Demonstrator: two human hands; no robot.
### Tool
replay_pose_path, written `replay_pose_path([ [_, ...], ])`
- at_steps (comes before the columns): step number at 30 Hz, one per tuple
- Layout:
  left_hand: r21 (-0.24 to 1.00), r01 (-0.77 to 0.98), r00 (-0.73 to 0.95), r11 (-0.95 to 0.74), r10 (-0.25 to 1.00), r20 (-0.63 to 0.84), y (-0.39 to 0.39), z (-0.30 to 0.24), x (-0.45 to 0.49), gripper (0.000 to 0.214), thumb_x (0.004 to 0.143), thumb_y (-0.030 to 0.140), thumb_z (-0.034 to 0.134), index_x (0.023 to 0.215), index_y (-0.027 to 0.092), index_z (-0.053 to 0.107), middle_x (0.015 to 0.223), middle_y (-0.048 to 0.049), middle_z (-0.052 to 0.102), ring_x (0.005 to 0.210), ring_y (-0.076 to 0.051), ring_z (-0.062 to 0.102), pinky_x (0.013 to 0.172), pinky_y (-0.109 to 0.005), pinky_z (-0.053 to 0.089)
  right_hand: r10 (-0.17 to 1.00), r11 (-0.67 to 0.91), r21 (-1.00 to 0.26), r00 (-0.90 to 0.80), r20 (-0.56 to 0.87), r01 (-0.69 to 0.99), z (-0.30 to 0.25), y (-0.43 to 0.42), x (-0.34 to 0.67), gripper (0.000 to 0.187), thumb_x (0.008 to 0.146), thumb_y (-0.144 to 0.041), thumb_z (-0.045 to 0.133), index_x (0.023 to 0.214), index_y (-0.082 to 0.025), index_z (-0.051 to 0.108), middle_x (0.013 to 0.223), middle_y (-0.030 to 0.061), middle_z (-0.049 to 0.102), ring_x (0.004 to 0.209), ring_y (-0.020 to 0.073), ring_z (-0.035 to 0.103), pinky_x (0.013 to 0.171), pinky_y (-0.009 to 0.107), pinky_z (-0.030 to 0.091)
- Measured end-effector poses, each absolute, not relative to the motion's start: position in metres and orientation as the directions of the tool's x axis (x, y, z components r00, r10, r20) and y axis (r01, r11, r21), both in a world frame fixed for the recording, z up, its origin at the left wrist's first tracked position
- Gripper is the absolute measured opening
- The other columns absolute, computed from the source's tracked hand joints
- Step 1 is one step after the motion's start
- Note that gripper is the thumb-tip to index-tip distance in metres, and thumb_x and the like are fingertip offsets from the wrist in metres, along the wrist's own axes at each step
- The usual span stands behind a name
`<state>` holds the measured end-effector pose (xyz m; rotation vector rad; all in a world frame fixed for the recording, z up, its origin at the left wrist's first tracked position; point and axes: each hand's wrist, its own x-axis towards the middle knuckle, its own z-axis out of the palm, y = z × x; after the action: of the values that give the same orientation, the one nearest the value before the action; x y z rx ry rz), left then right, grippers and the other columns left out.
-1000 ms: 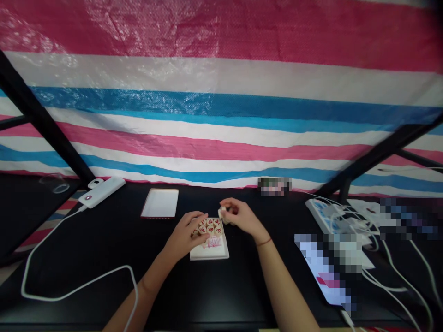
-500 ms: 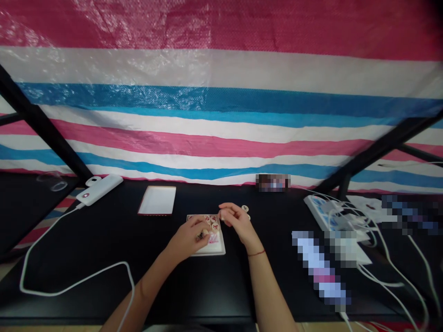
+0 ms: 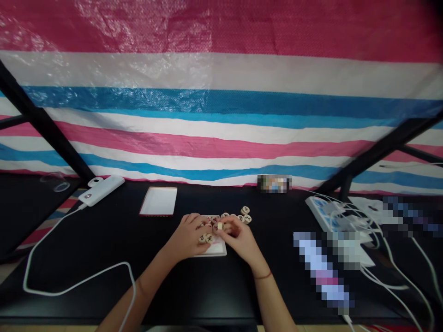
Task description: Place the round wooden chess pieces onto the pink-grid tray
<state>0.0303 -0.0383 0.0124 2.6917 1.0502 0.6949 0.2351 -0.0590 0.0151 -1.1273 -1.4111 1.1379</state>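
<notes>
A small white box (image 3: 217,250) with red print lies on the black table (image 3: 104,240) and holds round cream game pieces with red and dark characters. My left hand (image 3: 188,237) rests on the box's left side, fingers curled over pieces (image 3: 205,238). My right hand (image 3: 238,239) is closed in a pinch on one cream piece (image 3: 220,226) right over the box. Several more pieces (image 3: 244,214) lie loose on the table just beyond my right hand.
A white box lid (image 3: 158,201) lies at the back left. Further left sits a white power bank (image 3: 100,190) whose cable (image 3: 79,286) loops across the table's front. A power strip (image 3: 332,216) with tangled white cables is at the right. A striped tarp hangs behind.
My right hand came back toward me from beyond the box and now pinches a piece over it. Loose pieces now show on the table behind it. My left hand stayed on the box.
</notes>
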Motion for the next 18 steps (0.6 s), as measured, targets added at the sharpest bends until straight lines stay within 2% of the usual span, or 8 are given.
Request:
replay_pose_path([
  [3, 0.345, 0.599, 0.646, -0.723, 0.690, 0.326, -0.034, 0.009, 0.024, 0.055, 0.075, 0.037, 0.070, 0.127, 0.023, 0.057, 0.134, -0.0104, 0.053, 0.126, -0.030, 0.044, 0.105, -0.046, 0.036, 0.942, 0.326, -0.869, -0.210, 0.263, 0.372, 0.019, -0.076, 0.228, 0.015, 0.083, -0.024, 0.064, 0.098, -0.023, 0.064, 0.106, 0.0071, 0.063, 0.082, 0.0176, 0.061, 0.076, 0.033, 0.053],
  [6, 0.357, 0.611, 0.645, -0.707, 0.706, 0.293, -0.031, 0.001, 0.022, 0.060, 0.076, 0.037, 0.069, 0.132, 0.023, 0.053, 0.142, -0.0128, 0.047, 0.133, -0.033, 0.039, 0.109, -0.051, 0.032, 0.893, 0.448, -0.696, -0.313, 0.323, 0.561, 0.021, -0.082, 0.221, 0.017, 0.084, -0.016, 0.061, 0.099, -0.023, 0.063, 0.100, 0.0058, 0.065, 0.093, 0.0216, 0.058, 0.084, 0.037, 0.049],
  [11, 0.389, 0.649, 0.627, -0.654, 0.749, 0.213, -0.030, -0.009, 0.021, 0.064, 0.076, 0.036, 0.068, 0.135, 0.024, 0.049, 0.144, -0.0129, 0.045, 0.137, -0.034, 0.034, 0.112, -0.061, 0.022, 0.866, 0.499, -0.540, -0.374, 0.331, 0.678, 0.013, -0.079, 0.218, 0.013, 0.082, -0.013, 0.066, 0.091, -0.021, 0.061, 0.098, 0.0056, 0.064, 0.090, 0.0220, 0.056, 0.081, 0.036, 0.048],
  [18, 0.474, 0.633, 0.609, -0.612, 0.772, 0.184, -0.027, -0.015, 0.020, 0.073, 0.070, 0.033, 0.074, 0.137, 0.023, 0.046, 0.144, -0.0126, 0.043, 0.136, -0.034, 0.033, 0.112, -0.058, 0.026, 0.872, 0.483, -0.413, -0.383, 0.305, 0.772, 0.009, -0.074, 0.218, 0.009, 0.081, -0.017, 0.068, 0.082, -0.019, 0.059, 0.088, 0.0054, 0.060, 0.083, 0.0220, 0.053, 0.075, 0.035, 0.047],
])
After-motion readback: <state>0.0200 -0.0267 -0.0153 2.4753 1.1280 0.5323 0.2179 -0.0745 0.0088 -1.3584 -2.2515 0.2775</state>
